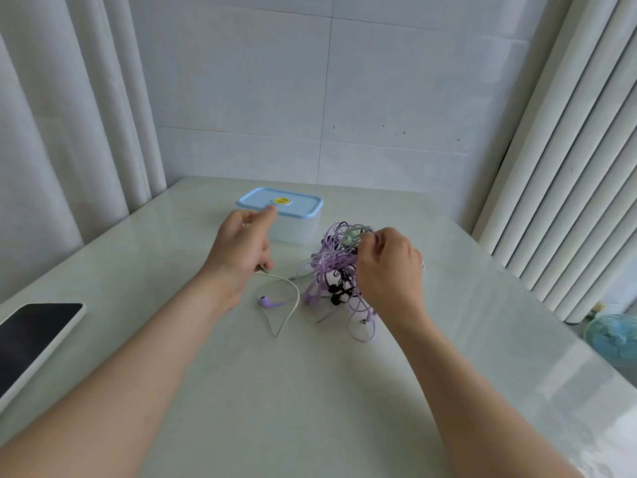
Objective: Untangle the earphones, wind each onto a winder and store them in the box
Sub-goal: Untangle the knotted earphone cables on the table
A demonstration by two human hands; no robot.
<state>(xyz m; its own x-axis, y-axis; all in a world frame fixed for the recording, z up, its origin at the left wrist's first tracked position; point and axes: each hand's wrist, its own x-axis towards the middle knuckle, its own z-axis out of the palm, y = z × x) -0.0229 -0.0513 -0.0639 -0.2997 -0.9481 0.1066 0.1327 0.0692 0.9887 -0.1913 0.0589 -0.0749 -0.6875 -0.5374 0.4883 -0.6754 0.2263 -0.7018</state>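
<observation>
A tangle of earphones with purple, black and pale green cords is lifted off the table in the middle. My right hand pinches the top of the tangle and holds it up. My left hand is to the left of it and holds the end of a pale green cord that loops down onto the table. A loose purple earbud lies inside that loop. The box, clear with a closed blue lid, stands just behind my left hand. No winder is in sight.
A tablet with a dark screen lies at the table's left edge. White curtains hang at left and right, and a tiled wall is behind the table. A small blue fan stands on the floor to the right.
</observation>
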